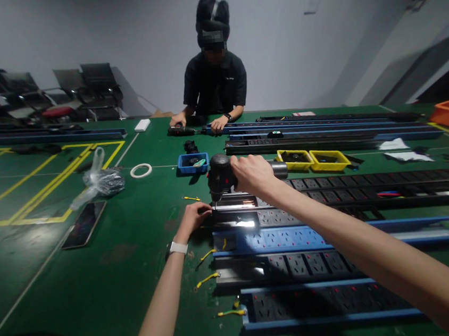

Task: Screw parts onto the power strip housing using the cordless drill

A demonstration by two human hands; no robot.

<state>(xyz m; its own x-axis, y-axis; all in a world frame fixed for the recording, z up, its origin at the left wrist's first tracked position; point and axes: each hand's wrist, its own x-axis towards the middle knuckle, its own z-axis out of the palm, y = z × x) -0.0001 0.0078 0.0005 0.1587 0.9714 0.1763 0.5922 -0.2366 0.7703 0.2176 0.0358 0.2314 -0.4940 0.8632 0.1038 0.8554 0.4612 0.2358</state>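
Observation:
My right hand (pixel 253 172) is wrapped around a black power screwdriver (pixel 220 175), held tip down over the end of a dark socket strip (pixel 234 204). My left hand (pixel 193 220) has its thumb and fingers drawn together at the left end of that strip, below the tool. What those fingers pinch is too small to make out. Nearer me lie a blue socket strip (pixel 288 239), a black-and-silver socket strip (pixel 242 278) and a blue-edged socket strip (pixel 303 303). Short yellow wires (pixel 207 281) stick out from their left ends.
A blue tray (pixel 193 163) and two yellow trays (pixel 330 161) stand beyond the strips. On the left are a phone (pixel 84 224), a plastic bag (pixel 103 180) and a tape roll (pixel 141 171). Across the green table (pixel 140 283), a co-worker (pixel 215 83) holds another power screwdriver (pixel 181 130).

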